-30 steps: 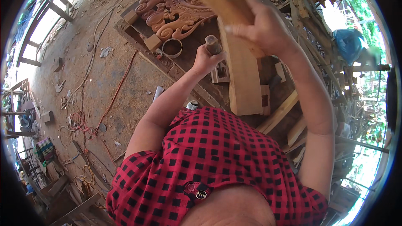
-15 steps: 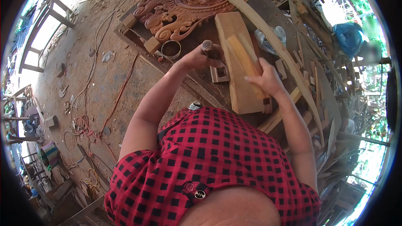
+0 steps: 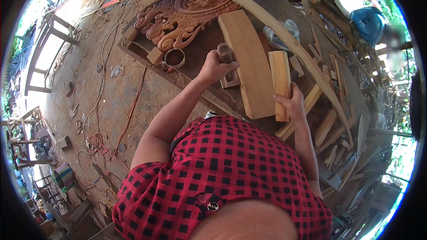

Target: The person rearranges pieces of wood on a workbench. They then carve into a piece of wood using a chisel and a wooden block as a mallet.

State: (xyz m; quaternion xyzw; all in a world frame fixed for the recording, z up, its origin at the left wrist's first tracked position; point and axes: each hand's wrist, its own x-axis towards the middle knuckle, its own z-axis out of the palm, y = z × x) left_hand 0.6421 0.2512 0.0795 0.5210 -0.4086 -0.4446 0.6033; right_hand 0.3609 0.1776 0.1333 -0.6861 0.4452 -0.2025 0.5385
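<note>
My left hand (image 3: 214,68) is closed round a thick wooden tool handle (image 3: 224,52) with a rounded, worn end; the tool's lower part is mostly hidden by my fist. A wide, pale wooden plank (image 3: 251,69) lies just right of that hand on the worktable. In my right hand (image 3: 293,104) is a long rectangular wooden block (image 3: 280,75), held near its lower end with the thumb across its face. A dark piece shows along the block's right side, and I cannot make out what it is. The block is beside the plank's right edge.
Beyond the plank lies a reddish carved wooden panel (image 3: 178,13), with a round cup (image 3: 175,58) at its near left corner. A long curved wooden strip (image 3: 284,33) crosses the right side. Clear plastic bag (image 3: 284,33) and offcuts lie nearby; cords (image 3: 100,144) run over the floor.
My right hand has moved the block from over the plank to its right side and turned it more upright in view. My left hand keeps its grip on the handle.
</note>
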